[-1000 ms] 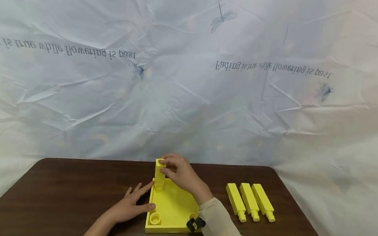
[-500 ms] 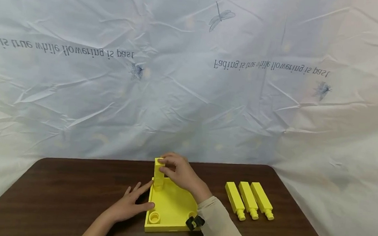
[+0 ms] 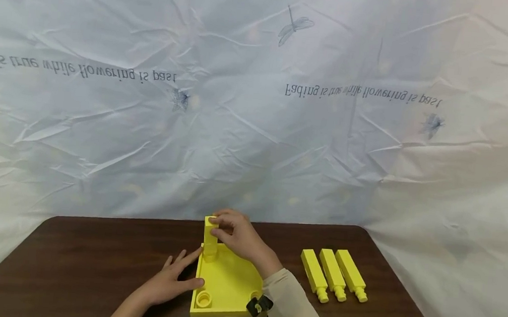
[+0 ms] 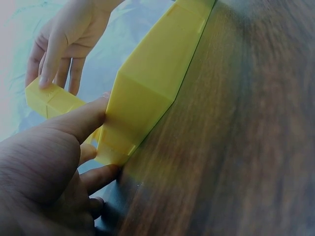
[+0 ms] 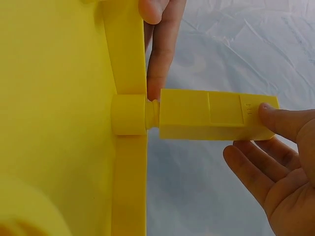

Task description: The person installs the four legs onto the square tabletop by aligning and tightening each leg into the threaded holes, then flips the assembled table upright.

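A square yellow leg (image 3: 210, 237) stands upright at the far left corner of a shallow yellow panel (image 3: 226, 281) with a raised rim. My right hand (image 3: 241, 237) pinches the leg near its top, thumb on one face and fingers opposite. In the right wrist view, the leg's narrow ridged end meets a round socket (image 5: 129, 114), with part of the ridged neck showing outside it. My left hand (image 3: 165, 283) lies along the panel's left side, its fingers spread and fairly straight. Its thumb and index finger touch the rim.
Three more yellow legs (image 3: 334, 274) lie side by side on the brown table (image 3: 93, 265), right of the panel, ridged ends toward me. Another round socket (image 3: 204, 299) sits at the panel's near left corner. A pale printed sheet (image 3: 238, 127) hangs behind the table.
The head view has shifted slightly. Both hands keep nearly the same places, the right still holding the leg over the far left corner and the left against the panel's side.
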The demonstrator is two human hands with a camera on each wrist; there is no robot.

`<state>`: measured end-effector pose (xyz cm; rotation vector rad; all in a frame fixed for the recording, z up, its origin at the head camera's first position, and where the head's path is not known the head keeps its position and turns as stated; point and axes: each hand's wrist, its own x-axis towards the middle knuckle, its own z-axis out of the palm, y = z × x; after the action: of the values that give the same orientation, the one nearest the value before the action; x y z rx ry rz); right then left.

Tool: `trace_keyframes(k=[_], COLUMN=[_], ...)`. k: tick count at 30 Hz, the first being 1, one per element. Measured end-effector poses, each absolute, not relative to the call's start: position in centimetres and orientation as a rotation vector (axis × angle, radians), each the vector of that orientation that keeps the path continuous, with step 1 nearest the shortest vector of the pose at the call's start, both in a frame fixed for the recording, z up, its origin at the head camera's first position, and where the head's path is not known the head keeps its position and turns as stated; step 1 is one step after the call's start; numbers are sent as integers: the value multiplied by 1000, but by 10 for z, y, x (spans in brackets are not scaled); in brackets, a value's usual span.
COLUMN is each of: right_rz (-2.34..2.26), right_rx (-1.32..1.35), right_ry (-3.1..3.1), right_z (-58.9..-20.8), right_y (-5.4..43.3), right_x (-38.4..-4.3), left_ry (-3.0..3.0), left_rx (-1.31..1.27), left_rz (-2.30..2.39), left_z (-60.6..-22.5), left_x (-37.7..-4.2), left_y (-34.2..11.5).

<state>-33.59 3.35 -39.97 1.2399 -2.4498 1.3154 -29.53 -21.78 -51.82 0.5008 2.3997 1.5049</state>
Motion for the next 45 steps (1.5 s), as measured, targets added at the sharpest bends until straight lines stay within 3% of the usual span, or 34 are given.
trace_keyframes(k=[13, 25, 45], right_rz=[1333, 1297, 1316], right_rx=[1232, 1196, 1200], right_ry=[-2460, -2485, -2462], right_z=[-400, -403, -399], right_y=[34, 36, 28], right_x=[-333, -332, -341], left_ry=[2407, 2454, 2492], left_rx=[475, 462, 465], left_rz=[1480, 1433, 1357], left_z=[-522, -494, -480], left_x=[-296, -275, -280], left_y=[-218, -208, -212])
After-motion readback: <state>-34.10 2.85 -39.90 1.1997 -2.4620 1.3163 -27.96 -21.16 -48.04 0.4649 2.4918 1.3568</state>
